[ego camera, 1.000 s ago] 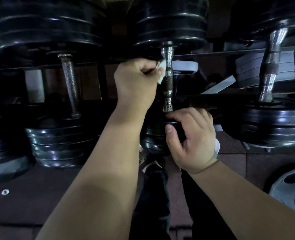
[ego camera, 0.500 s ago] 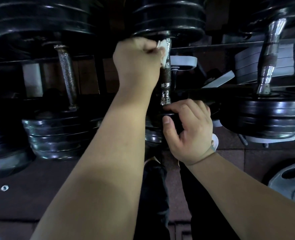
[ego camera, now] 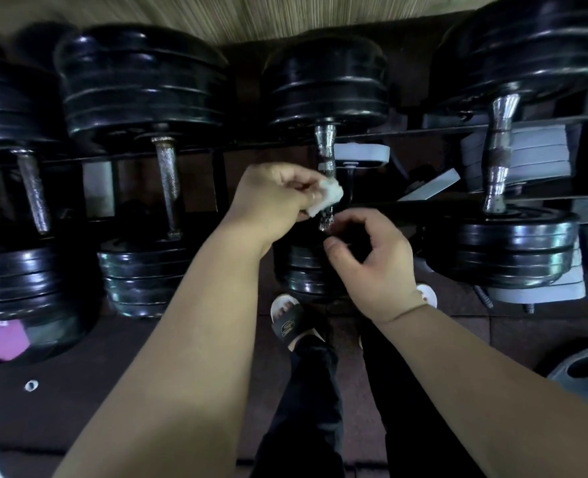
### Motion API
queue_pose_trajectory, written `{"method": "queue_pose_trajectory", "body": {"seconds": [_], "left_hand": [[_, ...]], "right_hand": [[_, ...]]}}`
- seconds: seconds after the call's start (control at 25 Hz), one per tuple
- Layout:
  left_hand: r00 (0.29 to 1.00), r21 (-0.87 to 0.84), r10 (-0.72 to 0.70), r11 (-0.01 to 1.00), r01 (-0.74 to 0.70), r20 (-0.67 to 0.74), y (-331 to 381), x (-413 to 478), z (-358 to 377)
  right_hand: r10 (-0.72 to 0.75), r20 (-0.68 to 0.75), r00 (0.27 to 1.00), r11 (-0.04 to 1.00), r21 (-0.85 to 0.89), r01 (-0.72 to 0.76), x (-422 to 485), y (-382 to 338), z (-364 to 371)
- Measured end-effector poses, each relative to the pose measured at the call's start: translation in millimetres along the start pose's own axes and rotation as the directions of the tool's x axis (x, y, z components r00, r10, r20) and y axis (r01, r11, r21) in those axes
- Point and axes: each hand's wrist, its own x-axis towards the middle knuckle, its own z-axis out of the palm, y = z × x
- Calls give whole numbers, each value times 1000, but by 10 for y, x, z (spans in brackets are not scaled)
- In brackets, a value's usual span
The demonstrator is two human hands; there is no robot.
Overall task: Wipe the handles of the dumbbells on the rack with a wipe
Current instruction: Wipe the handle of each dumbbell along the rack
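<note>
Head view:
- Left hand: the forearm enters from 7 o'clock and runs toward frame centre. The back of the hand faces the camera and the fingers are curled.
- Left hand state: the fingers are clamped on a crumpled white wipe, which protrudes from the hand at its 3 o'clock side.
- Wipe position: it lies against the lower half of the handle, on the handle's 9 o'clock side. The handle's upper half is bare.
- Handle: a knurled metal bar on the third dumbbell from the left. It runs from 12 to 6 o'clock across the rack.
- Right hand: the forearm enters from 4 o'clock, and the hand sits at 5 o'clock of the wipe, just beside the handle's lower end.
- Right hand pose: the fingers arch over a dark gap and the thumb points toward 9 o'clock, forming a C shape.
- Right hand state: the gap is too dark to tell whether the hand grips the near plates or is only curled over them.
- Neighbours: two dumbbells lie at 9 o'clock of the handle and one at 3 o'clock, all parallel to it.
- Below: a sandal stands at 6 o'clock of the near plates.
</note>
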Motion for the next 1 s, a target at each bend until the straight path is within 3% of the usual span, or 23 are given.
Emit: {"method": "queue_pose_trajectory", "body": {"seconds": [0.08, 0.24, 0.44, 0.64, 0.84, 1.0], "left_hand": [[999, -47, -16, 999, 18, 47, 42, -94, 40], [998, 0, 54, 999, -54, 19, 167, -147, 99], [991, 90, 118, 990, -111, -70, 201, -189, 136], [979, 112, 126, 988, -108, -163, -106, -340, 288], [873, 454, 407, 853, -259, -268, -700, -547, 518], [816, 511, 421, 839, -185, -396, -777, -536, 792]], "right_hand": [[172, 25, 985, 968, 181, -174, 139, -164, -163], [227, 235, 945, 971, 22, -239, 485, -286, -406], [268, 371, 889, 951, 49, -307, 610, -267, -427], [303, 179, 936, 946, 59, -318, 666, -141, -394], [325, -1, 946, 946, -4, -325, 954, -106, -343], [348, -20, 937, 938, 11, -348, 1092, -153, -110]]}}
